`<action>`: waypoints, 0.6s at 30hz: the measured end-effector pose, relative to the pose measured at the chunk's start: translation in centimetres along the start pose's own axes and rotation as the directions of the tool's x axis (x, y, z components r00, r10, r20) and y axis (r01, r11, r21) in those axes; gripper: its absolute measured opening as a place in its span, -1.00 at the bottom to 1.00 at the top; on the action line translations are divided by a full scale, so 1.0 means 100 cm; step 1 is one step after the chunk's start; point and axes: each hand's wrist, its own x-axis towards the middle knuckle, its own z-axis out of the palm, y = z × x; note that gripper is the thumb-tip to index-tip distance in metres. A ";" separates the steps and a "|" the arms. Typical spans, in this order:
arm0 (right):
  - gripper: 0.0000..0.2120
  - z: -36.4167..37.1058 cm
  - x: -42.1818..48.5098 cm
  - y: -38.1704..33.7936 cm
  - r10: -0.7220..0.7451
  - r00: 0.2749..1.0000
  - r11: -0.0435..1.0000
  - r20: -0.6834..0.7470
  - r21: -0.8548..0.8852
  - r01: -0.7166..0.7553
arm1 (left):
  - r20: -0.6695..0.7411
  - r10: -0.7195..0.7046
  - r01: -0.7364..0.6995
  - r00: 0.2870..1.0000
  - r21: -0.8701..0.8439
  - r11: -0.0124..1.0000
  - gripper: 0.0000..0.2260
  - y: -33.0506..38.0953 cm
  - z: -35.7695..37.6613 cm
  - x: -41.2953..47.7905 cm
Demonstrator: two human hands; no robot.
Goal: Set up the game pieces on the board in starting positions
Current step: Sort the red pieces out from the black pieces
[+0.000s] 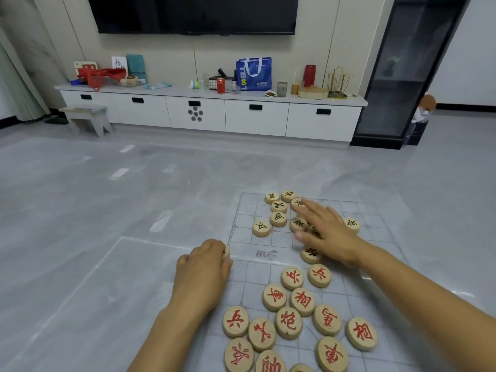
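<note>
Lying nearest the camera, the red-marked pieces (288, 322) form a loose cluster of wooden discs on the near half of the board (243, 277), several touching one another and none aligned to the grid. The board is a thin, clear sheet with printed lines, laid flat on the grey tiled floor (94, 210).

The left hand (204, 269) rests at the board's left edge, level with the middle band between the two halves. Its fingers are curled shut around one wooden piece (226, 252), of which only the rim shows past the knuckles; the marking cannot be read.

The right hand (326, 232) lies palm down over the far half, fingers extended and spread, grasping nothing. It covers or touches several of the dark-marked pieces (277, 218). One such piece (310, 254) sits just beneath the heel of the palm, and another (351, 224) lies just beyond the hand on the right. The remaining dark-marked pieces are scattered near the far edge, to the left of the fingertips.

Beyond the board, a long white cabinet (212, 116) stands against the wall, carrying a blue bag (253, 73) and a red can (220, 85). A dark screen (197, 14) hangs above it.
</note>
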 end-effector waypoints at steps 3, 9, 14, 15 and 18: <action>-0.16 0.002 -0.011 0.001 -0.083 0.996 0.986 0.044 -0.139 0.089 | -0.005 -0.002 0.002 1.000 0.013 1.000 -0.91 0.004 0.000 -0.003; -0.30 -0.006 0.010 0.026 0.125 0.992 0.978 -0.034 -0.161 -0.129 | 0.001 0.025 -0.025 1.000 -0.064 0.998 -0.86 0.008 -0.002 -0.007; -0.14 0.002 -0.038 0.023 -0.022 0.999 0.987 -0.047 -0.157 0.014 | -0.006 0.084 -0.084 0.996 -0.112 0.990 -0.84 0.000 -0.003 -0.013; -0.12 0.004 -0.044 0.026 -0.008 0.999 0.980 -0.033 -0.199 0.001 | -0.011 0.098 -0.099 0.995 -0.112 0.989 -0.83 0.001 -0.003 -0.015; -0.22 0.004 -0.037 0.038 0.087 0.995 0.976 -0.051 -0.195 -0.096 | 0.006 0.154 -0.153 0.988 -0.115 0.982 -0.81 0.005 -0.005 -0.020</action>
